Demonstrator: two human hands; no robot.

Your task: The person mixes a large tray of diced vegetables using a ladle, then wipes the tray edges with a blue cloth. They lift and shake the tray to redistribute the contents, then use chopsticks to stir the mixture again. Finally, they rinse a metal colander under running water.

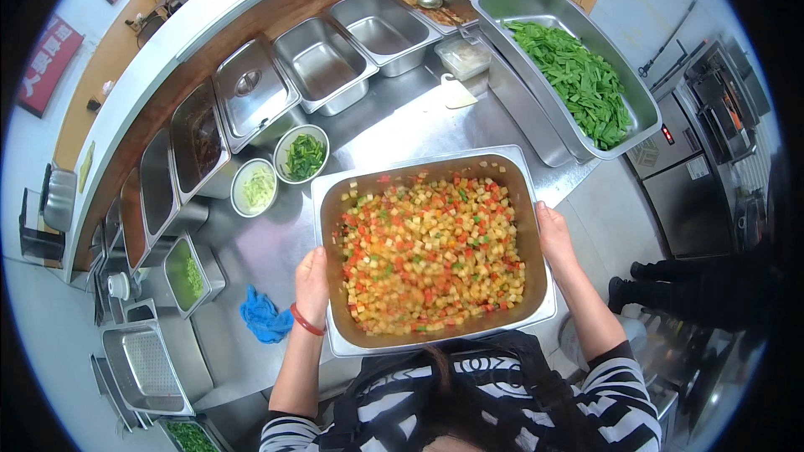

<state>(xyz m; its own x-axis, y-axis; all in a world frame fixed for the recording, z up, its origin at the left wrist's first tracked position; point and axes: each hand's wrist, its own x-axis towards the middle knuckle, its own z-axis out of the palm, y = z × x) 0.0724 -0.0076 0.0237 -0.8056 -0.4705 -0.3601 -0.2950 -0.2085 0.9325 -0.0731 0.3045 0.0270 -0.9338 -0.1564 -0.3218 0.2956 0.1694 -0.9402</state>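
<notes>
A steel food pan (433, 344) full of diced potato with red and green bits is held up level before my body. My left hand (312, 282) grips its left rim, thumb on top. On the opposite rim my right hand (555, 235) is closed the same way. Beyond the pan's upper left corner stand a bowl of cut green leaves (306, 154) and a bowl of pale shredded vegetable (255, 187). A blue cloth (264, 316) lies on the steel counter, left of my left wrist.
Steel pans line the counter's far edge, one under a lid (249, 81). A large tray of chopped greens (568, 75) sits at upper right, near a white scraper (459, 93). At left are a perforated pan (147, 364) and a small pan of greens (193, 276). A person's dark-clothed legs (684, 289) show at right.
</notes>
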